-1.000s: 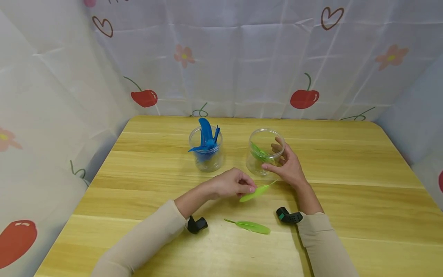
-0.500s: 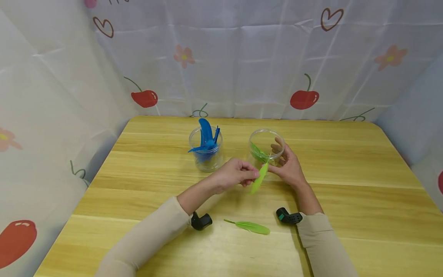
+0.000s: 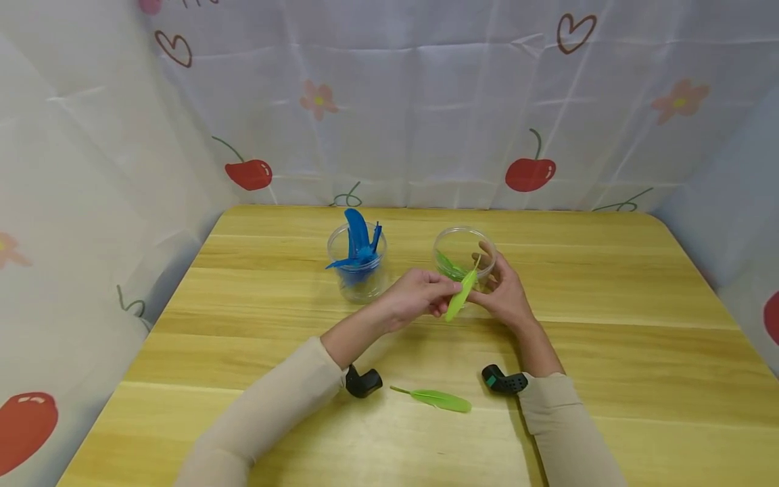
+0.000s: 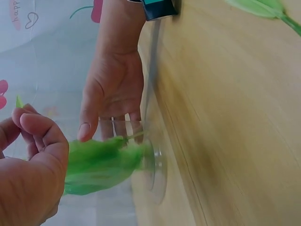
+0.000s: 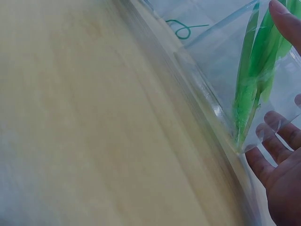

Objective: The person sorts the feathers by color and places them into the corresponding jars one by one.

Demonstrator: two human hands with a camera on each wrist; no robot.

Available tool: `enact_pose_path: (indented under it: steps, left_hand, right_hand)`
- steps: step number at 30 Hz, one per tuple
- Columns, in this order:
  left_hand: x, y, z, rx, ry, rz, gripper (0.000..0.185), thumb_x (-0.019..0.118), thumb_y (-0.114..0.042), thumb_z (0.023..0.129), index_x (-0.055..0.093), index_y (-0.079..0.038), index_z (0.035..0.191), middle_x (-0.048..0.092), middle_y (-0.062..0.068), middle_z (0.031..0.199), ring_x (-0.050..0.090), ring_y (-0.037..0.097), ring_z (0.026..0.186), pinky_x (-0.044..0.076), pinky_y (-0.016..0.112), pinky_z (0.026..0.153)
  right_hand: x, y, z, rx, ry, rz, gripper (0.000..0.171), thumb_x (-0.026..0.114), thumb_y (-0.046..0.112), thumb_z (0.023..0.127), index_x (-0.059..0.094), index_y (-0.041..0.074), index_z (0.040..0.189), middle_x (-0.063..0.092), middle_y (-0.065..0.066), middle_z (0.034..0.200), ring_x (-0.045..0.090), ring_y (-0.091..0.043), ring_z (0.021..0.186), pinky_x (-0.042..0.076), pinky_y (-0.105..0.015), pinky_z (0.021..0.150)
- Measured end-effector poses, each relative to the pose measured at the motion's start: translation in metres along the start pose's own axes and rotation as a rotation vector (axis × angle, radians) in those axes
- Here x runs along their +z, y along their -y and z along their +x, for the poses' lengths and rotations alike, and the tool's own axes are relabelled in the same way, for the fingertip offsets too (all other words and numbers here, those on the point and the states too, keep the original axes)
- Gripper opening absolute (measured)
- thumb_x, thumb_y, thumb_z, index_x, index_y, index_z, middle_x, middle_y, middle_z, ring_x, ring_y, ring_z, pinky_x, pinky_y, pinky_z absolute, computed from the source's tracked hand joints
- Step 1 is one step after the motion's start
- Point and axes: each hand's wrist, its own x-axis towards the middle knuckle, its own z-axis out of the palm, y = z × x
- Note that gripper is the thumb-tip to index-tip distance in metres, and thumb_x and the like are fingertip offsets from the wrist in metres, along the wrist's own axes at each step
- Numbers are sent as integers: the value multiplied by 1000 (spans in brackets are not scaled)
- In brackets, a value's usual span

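Left hand (image 3: 420, 297) pinched a green feather (image 3: 460, 295) at the jar (image 3: 465, 265) the right hand (image 3: 502, 292) cupped; another feather (image 3: 439, 399) remained near the desk's front edge.

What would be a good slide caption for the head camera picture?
Left hand pinches a green feather beside a clear jar steadied by the right hand.

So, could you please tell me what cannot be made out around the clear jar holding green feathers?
- Head view: number of feathers in the clear plastic jar; too small, hands overlap.
- Left wrist view: left hand hides the held green feather's quill end.
- Right wrist view: right hand cut off by the edge; wooden table blurred.
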Motion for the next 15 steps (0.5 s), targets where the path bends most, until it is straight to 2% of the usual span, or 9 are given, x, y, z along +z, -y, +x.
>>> enact_pose_path:
  steps: [8,12,15]
  left_hand:
    - [3,-2,11,-14,-81,-162,28,58,-18,101,67,8,99,58,3,71,50,11,61,45,20,58]
    - [3,-1,14,-23,-118,-216,30,58,-20,102,67,8,100,60,3,73,54,12,63,49,19,59]
    - [4,-1,15,-25,-119,-257,33,57,-23,102,65,9,105,62,4,76,59,12,66,52,20,63]
  right_hand:
    - [2,2,0,25,-3,-13,93,78,-5,80,25,6,155,40,-25,148,39,-41,136,31,-58,111]
    - [2,3,0,21,-10,-20,93,80,-2,80,25,6,155,42,-25,147,37,-40,138,29,-60,111]
    - [2,4,0,19,-12,-20,94,80,-2,80,24,4,155,41,-26,148,35,-40,139,28,-62,111]
